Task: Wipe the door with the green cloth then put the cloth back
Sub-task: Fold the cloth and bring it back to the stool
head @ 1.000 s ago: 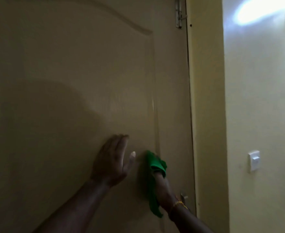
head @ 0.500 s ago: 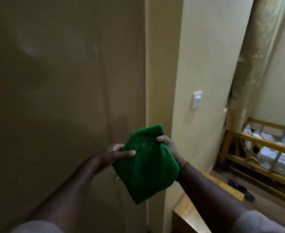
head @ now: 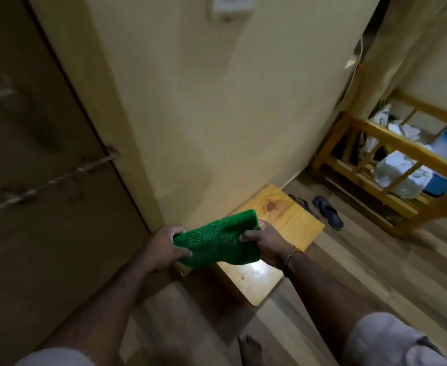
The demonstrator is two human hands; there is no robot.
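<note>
While the left hand (head: 167, 247) pinches one end of the green cloth (head: 218, 240), the right hand (head: 266, 245) grips the other, holding it folded above a low wooden table (head: 291, 220), right of the door (head: 40, 154).

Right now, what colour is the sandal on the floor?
Dark blue sandal, clearest in the head view.

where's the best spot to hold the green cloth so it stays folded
By its two short ends, one from each side, as the left hand and right hand grip it now: the green cloth is a limp folded pad, so end pinches keep it flat above the wooden stool.
</note>
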